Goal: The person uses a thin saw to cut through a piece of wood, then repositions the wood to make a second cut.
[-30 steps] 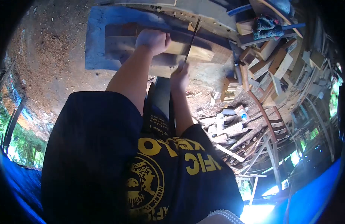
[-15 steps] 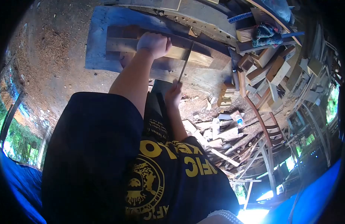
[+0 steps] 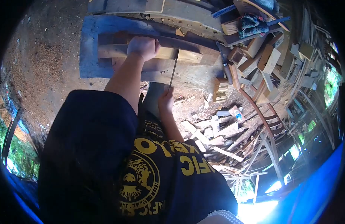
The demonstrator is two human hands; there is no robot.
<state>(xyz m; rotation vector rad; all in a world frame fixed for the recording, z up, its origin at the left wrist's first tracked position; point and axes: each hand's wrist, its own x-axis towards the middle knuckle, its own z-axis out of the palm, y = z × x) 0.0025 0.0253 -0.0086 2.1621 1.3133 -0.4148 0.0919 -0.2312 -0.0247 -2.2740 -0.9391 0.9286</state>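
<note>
My left hand (image 3: 143,48) is closed over a pale wooden strip (image 3: 187,56) and presses down on it. The strip lies lengthwise on darker boards (image 3: 210,56), which rest on a bluish, weathered work surface (image 3: 88,56). My right hand (image 3: 165,100), lower and nearer my body, grips the near end of what looks like a hand saw (image 3: 174,69). Its thin blade shows edge-on and crosses the strip to the right of my left hand. Most of its handle is hidden in my fingers, and I cannot make out the teeth.
A knitted glove or cloth (image 3: 251,26) lies at the upper right above a pile of wood blocks (image 3: 269,58). A small slotted wooden piece (image 3: 220,89) sits at the surface's right edge. Offcuts (image 3: 217,130) litter the ground, and a curved ladder-like wooden frame (image 3: 268,123) leans nearby.
The view has shifted, so the scene sits further left. My left hand stays on the strip. The saw still crosses it, at a slightly steeper angle in the picture.
</note>
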